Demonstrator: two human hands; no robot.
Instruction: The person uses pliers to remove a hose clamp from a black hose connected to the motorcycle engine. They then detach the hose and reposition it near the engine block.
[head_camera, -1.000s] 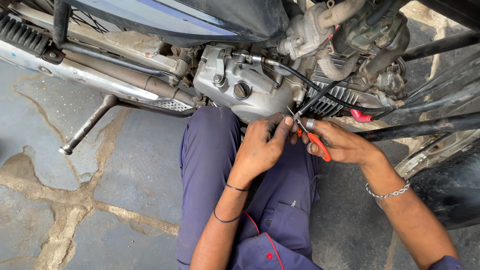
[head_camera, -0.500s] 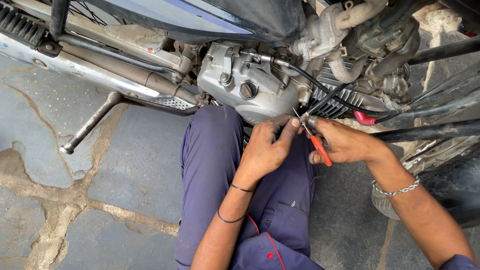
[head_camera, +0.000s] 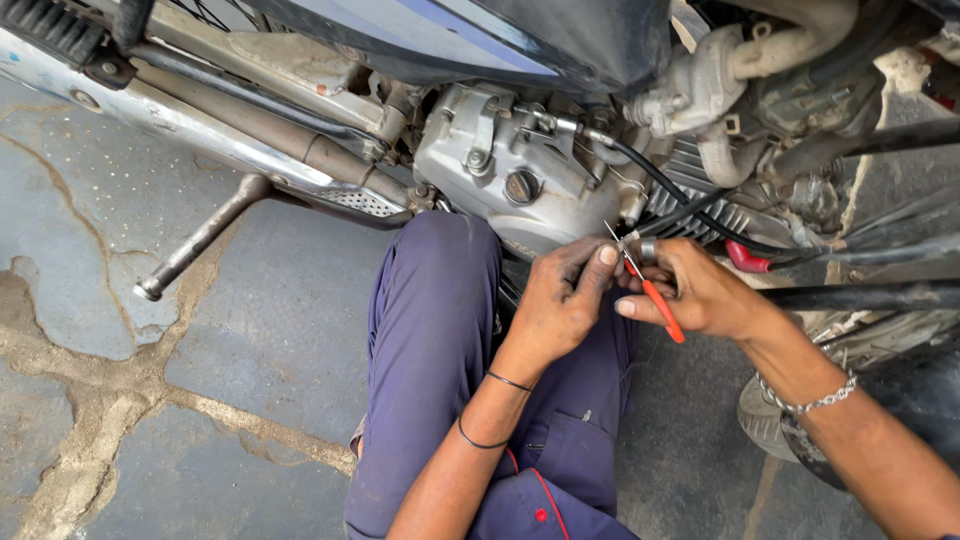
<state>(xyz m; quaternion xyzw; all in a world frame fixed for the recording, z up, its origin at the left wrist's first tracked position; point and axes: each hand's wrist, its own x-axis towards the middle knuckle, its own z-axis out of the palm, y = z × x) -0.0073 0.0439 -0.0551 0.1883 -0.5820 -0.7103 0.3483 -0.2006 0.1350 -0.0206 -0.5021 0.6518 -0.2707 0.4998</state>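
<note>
Head view, looking straight down: I see both bare hands meeting just below a motorcycle's engine case (head_camera: 510, 175), over a lap in dark blue work trousers (head_camera: 430, 340). The right hand (head_camera: 700, 295) is curled around a slim tool with an orange-red handle (head_camera: 662, 312), gripping it between thumb and fingers. The tool's long axis runs diagonally, handle low and to the right, thin metal tip (head_camera: 612, 235) pointing up and left toward the engine. The left hand (head_camera: 560, 305) comes in from below, its thumb and fingertips pressed together right at the tool's upper end, pinching something small that I cannot make out. The two hands touch there, so the work point lies between them and just above, with the left fingertips nearest it.

A black rubbery cable (head_camera: 660, 185) curves down from the engine toward that same spot. The engine case is dull cast metal, grey and grimy, with bolts and a round plug. To the right are ribbed cooling fins (head_camera: 700, 205) and a small red cap (head_camera: 745, 258). A long dusty chrome exhaust pipe (head_camera: 200, 125) runs off left, and a metal footrest rod (head_camera: 200, 240) angles down to the floor (head_camera: 150, 420), which is cracked grey concrete. The right wrist wears a silver chain bracelet (head_camera: 810, 400); the left forearm has two thin black bands (head_camera: 495, 405).
</note>
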